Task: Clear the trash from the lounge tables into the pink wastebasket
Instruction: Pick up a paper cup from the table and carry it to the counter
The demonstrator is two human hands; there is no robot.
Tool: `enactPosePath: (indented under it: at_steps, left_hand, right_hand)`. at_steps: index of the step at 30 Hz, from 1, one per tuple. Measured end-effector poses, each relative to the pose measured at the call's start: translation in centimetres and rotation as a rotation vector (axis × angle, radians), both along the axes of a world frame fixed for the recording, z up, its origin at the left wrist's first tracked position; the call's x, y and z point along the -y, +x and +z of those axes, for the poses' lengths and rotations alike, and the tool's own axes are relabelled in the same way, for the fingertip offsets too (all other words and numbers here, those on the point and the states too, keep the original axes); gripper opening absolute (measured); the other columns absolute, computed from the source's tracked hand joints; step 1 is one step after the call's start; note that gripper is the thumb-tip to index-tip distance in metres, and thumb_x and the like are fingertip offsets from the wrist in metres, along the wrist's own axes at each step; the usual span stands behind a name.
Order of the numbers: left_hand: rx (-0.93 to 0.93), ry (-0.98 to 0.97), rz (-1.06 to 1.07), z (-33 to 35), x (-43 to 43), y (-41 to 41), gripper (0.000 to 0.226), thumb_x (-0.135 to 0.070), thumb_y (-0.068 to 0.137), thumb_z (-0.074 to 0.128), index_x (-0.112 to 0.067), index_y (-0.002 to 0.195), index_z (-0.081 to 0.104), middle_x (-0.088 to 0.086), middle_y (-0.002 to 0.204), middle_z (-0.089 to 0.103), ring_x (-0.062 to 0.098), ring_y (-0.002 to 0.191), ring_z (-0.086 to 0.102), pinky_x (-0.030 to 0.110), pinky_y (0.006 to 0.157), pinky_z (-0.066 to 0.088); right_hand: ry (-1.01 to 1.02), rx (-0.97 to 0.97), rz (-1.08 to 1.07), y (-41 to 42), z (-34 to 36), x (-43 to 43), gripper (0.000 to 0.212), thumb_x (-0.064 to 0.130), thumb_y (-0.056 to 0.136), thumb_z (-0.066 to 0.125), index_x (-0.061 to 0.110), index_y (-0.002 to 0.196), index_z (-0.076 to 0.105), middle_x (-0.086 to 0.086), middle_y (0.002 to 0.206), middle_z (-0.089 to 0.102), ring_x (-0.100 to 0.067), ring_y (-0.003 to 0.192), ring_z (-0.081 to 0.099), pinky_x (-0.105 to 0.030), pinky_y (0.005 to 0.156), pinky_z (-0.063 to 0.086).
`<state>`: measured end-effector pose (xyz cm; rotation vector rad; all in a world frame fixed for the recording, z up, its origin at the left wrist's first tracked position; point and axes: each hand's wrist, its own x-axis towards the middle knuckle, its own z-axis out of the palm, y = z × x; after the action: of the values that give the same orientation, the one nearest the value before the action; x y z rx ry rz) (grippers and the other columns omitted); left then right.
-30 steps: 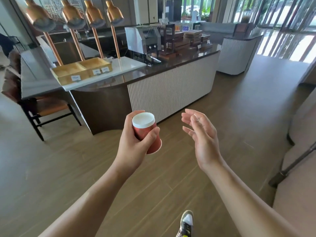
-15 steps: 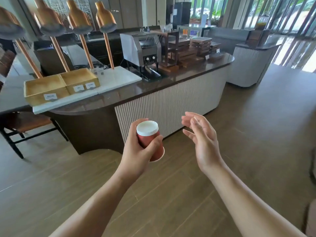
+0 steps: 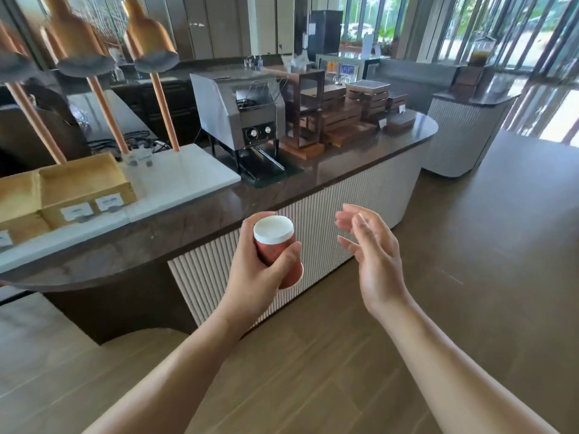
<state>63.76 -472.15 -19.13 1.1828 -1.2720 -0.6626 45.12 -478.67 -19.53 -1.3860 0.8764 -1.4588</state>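
My left hand [image 3: 257,277] is wrapped around a red paper cup [image 3: 277,249] with a white end facing up, held tilted at chest height in front of me. To its right my right hand [image 3: 372,258] floats with fingers spread and nothing in it, a short gap from the cup. No pink wastebasket shows in the head view.
A dark-topped buffet counter [image 3: 344,170] with a ribbed white front stands directly ahead, carrying a steel toaster [image 3: 241,117], stacked wooden trays [image 3: 351,111], wooden bins [image 3: 78,189] and copper heat lamps [image 3: 150,39]. A second ribbed counter [image 3: 460,133] stands far right. Wood flooring [image 3: 501,245] stretches right.
The counter has come nearer and slid left in view as I walk and turn toward it. Both hands keep the same pose, with the cup still in my left hand.
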Motion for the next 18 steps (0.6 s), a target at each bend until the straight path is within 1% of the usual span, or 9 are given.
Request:
enactPosePath:
  at_steps: [3,7,11,13,15,17,18]
  left_hand:
    - [0.017,0.005,-0.024,0.5,6.7,0.9,0.050,-0.022,0.095,0.079,-0.051,0.122,0.049,-0.028,0.111,0.062,-0.002,0.105,0.064,0.011,0.089,0.053]
    - [0.049,0.021,-0.027,0.3,15.4,1.3,0.055,-0.019,0.094,0.080,-0.056,0.120,0.048,-0.029,0.112,0.061,-0.002,0.106,0.063,0.010,0.088,0.053]
    - [0.063,0.044,-0.002,-0.5,24.5,0.6,0.054,-0.019,0.093,0.080,-0.051,0.122,0.048,-0.028,0.113,0.060,-0.004,0.107,0.062,0.009,0.087,0.052]
    - [0.070,0.054,0.011,-1.2,28.8,-0.2,0.055,-0.018,0.093,0.081,-0.050,0.123,0.047,-0.026,0.114,0.059,-0.004,0.107,0.061,0.009,0.087,0.052]
    - [0.074,0.060,0.040,-1.9,33.4,-1.3,0.054,-0.020,0.093,0.081,-0.049,0.124,0.047,-0.018,0.122,0.058,-0.002,0.110,0.060,0.015,0.089,0.054]
    - [0.084,0.065,0.069,-2.6,38.2,-2.7,0.055,-0.022,0.093,0.081,-0.048,0.127,0.047,-0.008,0.130,0.056,0.004,0.116,0.059,0.024,0.097,0.053]
    - [0.095,0.080,0.077,-2.9,40.4,-3.3,0.056,-0.021,0.093,0.080,-0.050,0.127,0.046,-0.005,0.132,0.054,0.006,0.119,0.057,0.029,0.103,0.051]
  right_hand:
    - [0.008,0.016,-0.003,0.8,0.7,6.5,0.039,0.043,0.100,0.054,0.022,0.130,0.067,0.016,0.118,0.074,-0.009,0.121,0.067,-0.026,0.098,0.057]
    - [0.016,0.034,-0.029,0.9,0.4,15.0,0.038,0.043,0.101,0.053,0.022,0.129,0.067,0.017,0.118,0.074,-0.009,0.121,0.067,-0.026,0.098,0.057]
    - [0.029,0.053,-0.005,0.3,-0.6,23.7,0.034,0.042,0.101,0.053,0.025,0.127,0.067,0.017,0.118,0.074,-0.008,0.121,0.067,-0.029,0.099,0.057]
    - [0.028,0.046,0.005,-0.4,-1.3,28.1,0.036,0.043,0.100,0.053,0.024,0.127,0.067,0.016,0.118,0.074,-0.009,0.121,0.067,-0.030,0.099,0.056]
    - [0.046,0.052,0.012,-1.4,-1.8,33.0,0.037,0.043,0.100,0.054,0.023,0.128,0.067,0.013,0.117,0.074,-0.009,0.119,0.068,-0.031,0.100,0.055]
    - [0.049,0.043,0.031,-2.4,-2.3,38.2,0.036,0.043,0.099,0.053,0.024,0.126,0.068,0.009,0.119,0.074,-0.009,0.119,0.068,-0.033,0.101,0.055]
    - [0.055,0.031,0.048,-2.9,-2.5,40.5,0.035,0.043,0.099,0.053,0.024,0.126,0.068,0.008,0.120,0.073,-0.010,0.120,0.068,-0.034,0.102,0.055]
